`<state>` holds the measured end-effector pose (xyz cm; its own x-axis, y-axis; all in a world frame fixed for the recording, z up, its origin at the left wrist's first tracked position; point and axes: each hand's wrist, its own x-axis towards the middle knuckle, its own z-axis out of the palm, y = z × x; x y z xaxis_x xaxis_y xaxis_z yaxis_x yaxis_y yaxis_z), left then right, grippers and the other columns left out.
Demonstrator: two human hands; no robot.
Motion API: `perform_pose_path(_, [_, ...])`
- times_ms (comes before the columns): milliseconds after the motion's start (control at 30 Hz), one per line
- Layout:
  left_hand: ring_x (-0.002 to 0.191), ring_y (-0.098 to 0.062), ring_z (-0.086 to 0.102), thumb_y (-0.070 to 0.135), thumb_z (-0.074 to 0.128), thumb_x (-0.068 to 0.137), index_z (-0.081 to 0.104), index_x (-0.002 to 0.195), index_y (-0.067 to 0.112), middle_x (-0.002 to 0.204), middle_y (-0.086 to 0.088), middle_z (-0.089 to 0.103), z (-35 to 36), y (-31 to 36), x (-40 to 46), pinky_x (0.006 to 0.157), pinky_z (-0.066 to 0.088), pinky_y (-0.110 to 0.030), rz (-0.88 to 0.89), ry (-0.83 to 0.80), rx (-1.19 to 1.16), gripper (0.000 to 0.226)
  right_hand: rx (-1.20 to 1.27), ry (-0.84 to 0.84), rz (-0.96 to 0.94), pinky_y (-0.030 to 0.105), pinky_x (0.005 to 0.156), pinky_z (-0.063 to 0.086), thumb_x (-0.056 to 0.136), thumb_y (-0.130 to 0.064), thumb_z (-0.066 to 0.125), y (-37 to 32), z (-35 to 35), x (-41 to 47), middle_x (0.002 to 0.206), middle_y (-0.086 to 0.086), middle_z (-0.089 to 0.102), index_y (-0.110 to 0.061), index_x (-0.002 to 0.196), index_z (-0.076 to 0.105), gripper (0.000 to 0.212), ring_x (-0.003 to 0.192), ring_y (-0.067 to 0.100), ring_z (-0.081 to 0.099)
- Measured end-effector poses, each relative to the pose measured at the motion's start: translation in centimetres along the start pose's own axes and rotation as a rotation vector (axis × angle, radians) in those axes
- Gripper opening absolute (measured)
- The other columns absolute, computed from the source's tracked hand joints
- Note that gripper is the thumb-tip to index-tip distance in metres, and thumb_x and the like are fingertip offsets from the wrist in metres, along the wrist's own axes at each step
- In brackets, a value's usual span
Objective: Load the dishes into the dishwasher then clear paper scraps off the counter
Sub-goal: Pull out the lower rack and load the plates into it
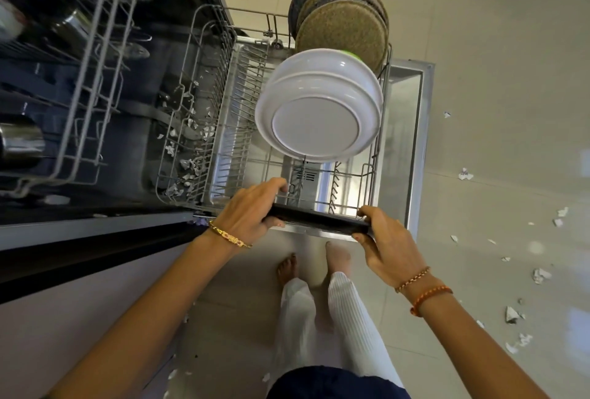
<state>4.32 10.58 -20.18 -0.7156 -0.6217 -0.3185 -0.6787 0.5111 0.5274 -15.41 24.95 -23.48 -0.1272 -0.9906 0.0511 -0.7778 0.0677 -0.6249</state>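
Gripping a flat black rectangular tray point(319, 221) by its two ends, I have both hands curled round it just over the near edge of the pulled-out lower dishwasher rack of grey wire point(210, 111). My left hand point(252, 210) wraps the tray's left end, fingers over the top and thumb beneath; a gold bangle point(230, 236) sits on that wrist. My right hand point(389, 239) pinches the right end, thumb on top, with two beaded orange-brown bracelets point(421, 290) on the wrist. The tray is held level, edge-on to my view, above the rack's front rail.

In the rack beyond, a large white round bowl point(319, 105) stands on its side with its base turned toward me. Behind it stands a row of round speckled brown and grey plates point(341, 18) on edge, and a sliver of something green point(351, 54) peeks between bowl and plates. The left part of the rack holds only upright tines. Torn white paper scraps point(188, 143) lie in the dishwasher tub to the left of the rack.

The upper grey wire rack point(95, 47) is pulled out at the left, with shiny steel vessels point(22, 140) in it. The open steel dishwasher door point(412, 130) lies under the lower rack. More white paper bits point(539, 274) are scattered on the pale tiled floor point(498, 47) to the right. Bare feet point(287, 267) and white ribbed trousers point(348, 312) show below the tray.
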Motion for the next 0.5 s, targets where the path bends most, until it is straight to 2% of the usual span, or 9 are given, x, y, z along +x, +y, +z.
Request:
perform_pose_path(133, [0.082,-0.030,0.060,0.004,0.078,0.066,0.052,0.116,0.002,0.088,-0.011,0.063,1.5,0.6,0.3,0.073,0.039,-0.034,0.021,0.094,0.046,0.056,-0.028,0.029,0.058,0.027,0.059,0.046,0.067,-0.009,0.063,1.8,0.7,-0.6,0.073,0.014,0.062,-0.009,0.102,0.043,0.041,0.058,0.025,0.059])
perform_pose_path(200, [0.070,-0.031,0.062,0.001,0.084,0.055,0.056,0.110,0.005,0.078,-0.010,0.065,2.2,0.1,0.1,0.065,0.042,-0.035,0.059,0.097,0.116,0.061,-0.022,-0.015,0.071,0.029,0.057,0.050,0.069,-0.005,0.064,2.2,1.8,-1.4,0.074,0.016,0.063,-0.005,0.099,0.049,0.034,0.059,0.027,0.060])
perform_pose_path(267, [0.063,-0.030,0.063,0.000,0.086,0.047,0.052,0.106,0.011,0.075,-0.008,0.066,3.1,-1.4,-0.9,0.059,0.049,-0.038,0.067,0.084,0.167,0.069,-0.048,-0.123,0.078,0.034,0.055,0.055,0.064,0.006,0.072,2.1,3.6,-1.9,0.076,0.017,0.063,0.000,0.092,0.057,0.032,0.061,0.031,0.063])
perform_pose_path(333, [0.062,-0.029,0.063,-0.009,0.084,0.044,0.050,0.101,0.011,0.073,-0.007,0.064,3.8,-2.7,-2.3,0.060,0.052,-0.037,0.028,0.067,0.175,0.070,-0.132,-0.194,0.072,0.036,0.050,0.056,0.047,0.011,0.080,1.9,5.8,-1.8,0.073,0.014,0.063,-0.002,0.086,0.061,0.045,0.059,0.028,0.062])
perform_pose_path(400, [0.064,-0.031,0.064,-0.013,0.081,0.046,0.055,0.098,0.005,0.073,-0.010,0.063,3.9,-3.4,-2.6,0.065,0.052,-0.038,-0.042,0.061,0.144,0.061,-0.157,-0.178,0.139,0.033,0.048,0.055,0.040,0.011,0.082,1.6,6.9,-1.5,0.068,0.010,0.062,-0.004,0.083,0.060,0.051,0.056,0.024,0.059])
perform_pose_path(500, [0.074,-0.033,0.066,-0.010,0.078,0.057,0.059,0.104,0.001,0.083,-0.012,0.066,3.5,-3.0,-1.0,0.071,0.051,-0.040,-0.014,0.000,0.192,0.051,-0.065,-0.158,0.242,0.038,0.054,0.055,0.053,0.015,0.076,1.7,6.8,-1.5,0.072,0.015,0.063,0.000,0.088,0.059,0.041,0.061,0.031,0.061])
